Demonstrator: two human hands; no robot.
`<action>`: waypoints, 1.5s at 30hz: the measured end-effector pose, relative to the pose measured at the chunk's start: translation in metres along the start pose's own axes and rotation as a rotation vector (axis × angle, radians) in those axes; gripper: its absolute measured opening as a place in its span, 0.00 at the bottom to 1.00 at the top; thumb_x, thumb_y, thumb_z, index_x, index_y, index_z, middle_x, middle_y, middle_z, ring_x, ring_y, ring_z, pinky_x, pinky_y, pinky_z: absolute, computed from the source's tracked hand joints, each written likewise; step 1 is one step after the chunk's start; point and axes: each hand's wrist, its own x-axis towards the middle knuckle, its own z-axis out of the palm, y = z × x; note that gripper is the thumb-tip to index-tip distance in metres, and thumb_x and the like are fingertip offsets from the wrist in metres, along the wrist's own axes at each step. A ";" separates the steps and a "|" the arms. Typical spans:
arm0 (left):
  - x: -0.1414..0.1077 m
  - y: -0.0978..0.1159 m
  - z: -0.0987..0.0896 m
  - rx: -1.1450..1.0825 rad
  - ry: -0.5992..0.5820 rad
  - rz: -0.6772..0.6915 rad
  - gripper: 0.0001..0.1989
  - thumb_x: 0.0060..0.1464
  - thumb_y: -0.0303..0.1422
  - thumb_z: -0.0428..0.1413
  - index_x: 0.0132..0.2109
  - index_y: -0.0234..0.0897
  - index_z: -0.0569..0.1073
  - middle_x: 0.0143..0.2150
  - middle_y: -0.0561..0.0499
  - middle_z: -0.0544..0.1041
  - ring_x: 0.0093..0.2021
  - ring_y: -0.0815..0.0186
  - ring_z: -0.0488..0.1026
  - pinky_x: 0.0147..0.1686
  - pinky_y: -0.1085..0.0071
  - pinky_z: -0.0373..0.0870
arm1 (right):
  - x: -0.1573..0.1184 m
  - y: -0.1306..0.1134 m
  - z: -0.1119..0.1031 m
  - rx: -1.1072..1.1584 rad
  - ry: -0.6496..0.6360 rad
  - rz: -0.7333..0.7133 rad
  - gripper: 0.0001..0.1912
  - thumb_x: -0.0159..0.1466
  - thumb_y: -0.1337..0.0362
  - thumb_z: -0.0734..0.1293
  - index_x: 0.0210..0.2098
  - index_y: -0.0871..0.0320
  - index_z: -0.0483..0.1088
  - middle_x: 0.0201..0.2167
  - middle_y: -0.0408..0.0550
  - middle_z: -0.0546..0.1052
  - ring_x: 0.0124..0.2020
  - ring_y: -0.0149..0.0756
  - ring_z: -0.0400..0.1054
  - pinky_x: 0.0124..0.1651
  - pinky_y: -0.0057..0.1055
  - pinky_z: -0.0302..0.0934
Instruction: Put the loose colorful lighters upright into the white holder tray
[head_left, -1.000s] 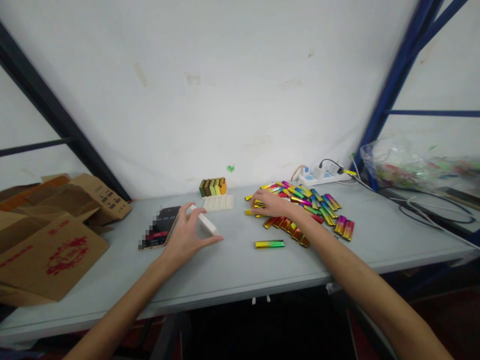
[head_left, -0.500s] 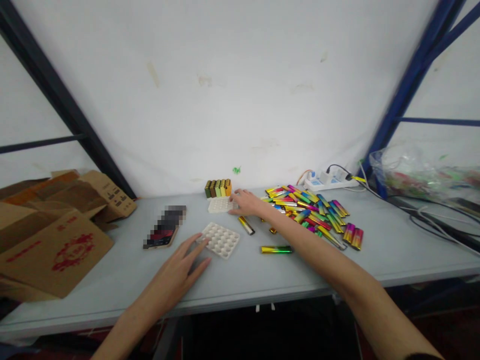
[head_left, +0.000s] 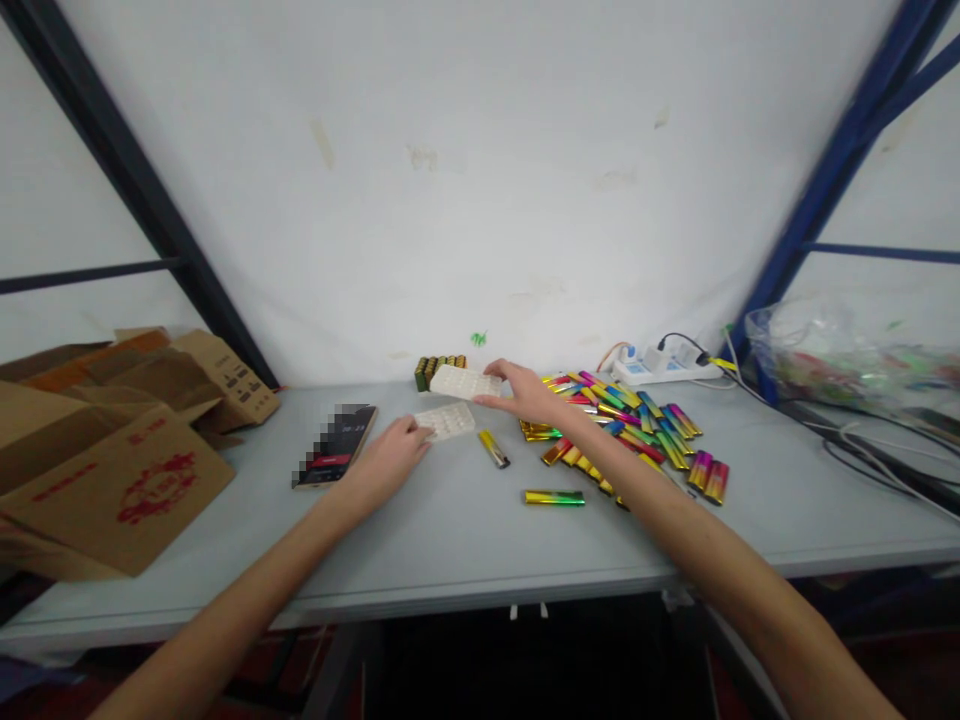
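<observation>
My right hand (head_left: 529, 392) pinches the right end of a white tray with rows of round hollows (head_left: 463, 383), lifted and tilted above the table. Below and to its left is a second such white tray (head_left: 448, 421); my left hand (head_left: 396, 450) is closed on its left edge. Behind the raised tray, partly hidden by it, stands a block of upright lighters (head_left: 427, 372) against the wall. A yellow lighter (head_left: 493, 448) lies just right of the lower tray. A yellow-green lighter (head_left: 553, 497) rests nearer the front edge.
A heap of shiny multicoloured lighters (head_left: 600, 420) spreads under and beyond my right forearm. A phone (head_left: 341, 445) lies at left, beside opened cardboard boxes (head_left: 172, 490). A white power strip (head_left: 660, 365) with cables and a plastic bag (head_left: 825, 350) are at the right.
My right hand has raised the far tray off the table. My left hand has moved forward and gripped the nearer tray, which has shifted away from me toward the wall.
</observation>
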 end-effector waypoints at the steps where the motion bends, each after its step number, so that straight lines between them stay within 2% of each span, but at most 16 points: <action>1: 0.013 0.000 0.003 -0.010 -0.006 0.008 0.17 0.66 0.32 0.48 0.51 0.32 0.79 0.48 0.38 0.76 0.52 0.51 0.76 0.58 0.53 0.72 | -0.003 0.001 -0.001 0.006 0.011 -0.001 0.26 0.66 0.46 0.70 0.53 0.59 0.68 0.51 0.55 0.77 0.51 0.44 0.72 0.56 0.41 0.65; 4: 0.044 0.000 0.012 -0.090 0.041 0.051 0.17 0.64 0.28 0.48 0.53 0.32 0.77 0.54 0.36 0.76 0.57 0.51 0.74 0.61 0.53 0.70 | -0.012 0.004 0.002 -0.027 0.011 0.008 0.26 0.66 0.48 0.71 0.54 0.60 0.68 0.53 0.58 0.76 0.53 0.46 0.71 0.57 0.42 0.65; 6: 0.055 -0.003 0.019 -0.157 0.089 0.075 0.17 0.62 0.28 0.50 0.54 0.33 0.77 0.58 0.36 0.75 0.60 0.51 0.72 0.62 0.53 0.69 | -0.017 0.008 0.005 -0.067 -0.013 0.013 0.26 0.65 0.49 0.71 0.54 0.61 0.67 0.53 0.59 0.76 0.53 0.48 0.71 0.57 0.43 0.65; 7: 0.057 -0.006 0.021 -0.181 0.110 0.059 0.16 0.62 0.29 0.51 0.53 0.33 0.77 0.56 0.36 0.76 0.59 0.51 0.73 0.62 0.53 0.69 | -0.020 0.009 0.006 -0.085 -0.032 0.014 0.27 0.65 0.49 0.71 0.54 0.61 0.67 0.53 0.59 0.76 0.53 0.48 0.71 0.57 0.43 0.65; 11: 0.048 -0.025 0.020 -0.281 0.154 0.063 0.18 0.62 0.34 0.50 0.55 0.36 0.76 0.57 0.41 0.78 0.56 0.54 0.75 0.60 0.55 0.72 | -0.026 0.009 0.006 -0.117 -0.111 0.009 0.28 0.66 0.47 0.71 0.54 0.60 0.67 0.53 0.60 0.76 0.52 0.48 0.72 0.55 0.44 0.65; 13: 0.040 -0.033 0.013 -0.326 0.221 -0.013 0.19 0.65 0.37 0.47 0.55 0.36 0.76 0.57 0.41 0.78 0.54 0.55 0.77 0.58 0.56 0.74 | -0.027 0.004 0.006 -0.103 -0.136 0.005 0.28 0.66 0.46 0.70 0.55 0.60 0.67 0.53 0.59 0.76 0.53 0.48 0.72 0.56 0.43 0.65; 16: 0.032 -0.033 0.001 -0.431 0.262 -0.142 0.23 0.66 0.43 0.45 0.55 0.35 0.76 0.54 0.41 0.80 0.47 0.56 0.80 0.51 0.59 0.78 | -0.029 -0.008 0.012 -0.070 -0.163 -0.018 0.29 0.65 0.46 0.71 0.56 0.59 0.66 0.55 0.58 0.75 0.55 0.48 0.70 0.58 0.44 0.63; 18: 0.031 -0.025 -0.007 -0.471 0.291 -0.171 0.25 0.66 0.47 0.46 0.53 0.35 0.77 0.52 0.42 0.82 0.47 0.56 0.80 0.49 0.60 0.78 | -0.031 -0.016 0.019 -0.066 -0.191 -0.040 0.30 0.65 0.46 0.71 0.58 0.59 0.66 0.56 0.59 0.74 0.57 0.49 0.69 0.59 0.44 0.63; 21: 0.030 -0.009 -0.015 -0.475 0.247 -0.113 0.27 0.66 0.51 0.47 0.52 0.35 0.78 0.52 0.43 0.82 0.50 0.55 0.79 0.49 0.61 0.77 | -0.035 -0.020 0.025 -0.098 -0.248 -0.071 0.36 0.64 0.46 0.72 0.62 0.60 0.63 0.57 0.62 0.73 0.57 0.51 0.68 0.59 0.47 0.62; 24: 0.026 0.004 -0.014 -0.428 0.132 -0.007 0.28 0.65 0.54 0.48 0.53 0.36 0.78 0.53 0.43 0.80 0.50 0.55 0.77 0.51 0.60 0.76 | -0.039 -0.016 0.021 -0.136 -0.276 -0.087 0.39 0.62 0.47 0.74 0.64 0.60 0.62 0.58 0.62 0.72 0.58 0.52 0.67 0.60 0.47 0.61; 27: 0.022 0.012 -0.009 -0.366 0.050 0.076 0.30 0.62 0.56 0.53 0.57 0.38 0.77 0.57 0.42 0.76 0.59 0.52 0.72 0.62 0.55 0.69 | -0.040 -0.007 0.008 -0.172 -0.307 -0.044 0.35 0.61 0.50 0.76 0.62 0.58 0.66 0.55 0.59 0.72 0.55 0.50 0.68 0.58 0.45 0.62; 30: 0.019 0.018 -0.003 -0.321 0.016 0.104 0.35 0.56 0.58 0.59 0.61 0.38 0.74 0.60 0.40 0.72 0.61 0.50 0.69 0.65 0.54 0.65 | -0.039 0.002 -0.007 -0.162 -0.374 0.022 0.31 0.61 0.54 0.76 0.60 0.58 0.68 0.48 0.55 0.75 0.48 0.45 0.71 0.52 0.39 0.65; 32: 0.020 0.019 0.002 -0.307 0.005 0.118 0.37 0.54 0.57 0.61 0.61 0.37 0.74 0.60 0.40 0.70 0.60 0.51 0.69 0.65 0.55 0.65 | -0.037 0.006 -0.014 -0.128 -0.399 0.034 0.30 0.61 0.55 0.76 0.58 0.58 0.70 0.44 0.52 0.77 0.44 0.43 0.72 0.48 0.37 0.65; 36: 0.023 0.017 0.007 -0.314 0.017 0.127 0.29 0.59 0.53 0.58 0.58 0.37 0.75 0.60 0.40 0.69 0.61 0.52 0.68 0.66 0.55 0.63 | -0.035 0.009 -0.020 -0.044 -0.430 0.035 0.25 0.61 0.59 0.76 0.56 0.58 0.72 0.41 0.49 0.80 0.40 0.39 0.74 0.44 0.33 0.65; 39: 0.022 0.013 0.003 -0.317 0.010 0.128 0.27 0.58 0.51 0.59 0.56 0.37 0.75 0.62 0.39 0.69 0.64 0.50 0.66 0.67 0.54 0.61 | -0.035 0.005 -0.022 -0.008 -0.452 0.054 0.23 0.63 0.64 0.73 0.57 0.58 0.71 0.37 0.46 0.81 0.36 0.36 0.74 0.41 0.30 0.64; 45: 0.018 0.011 -0.010 -0.306 -0.066 0.082 0.32 0.52 0.58 0.61 0.53 0.38 0.75 0.55 0.41 0.77 0.57 0.49 0.72 0.59 0.55 0.68 | -0.033 0.004 -0.020 -0.167 -0.358 0.099 0.21 0.63 0.73 0.68 0.56 0.60 0.73 0.32 0.47 0.80 0.34 0.37 0.73 0.40 0.30 0.63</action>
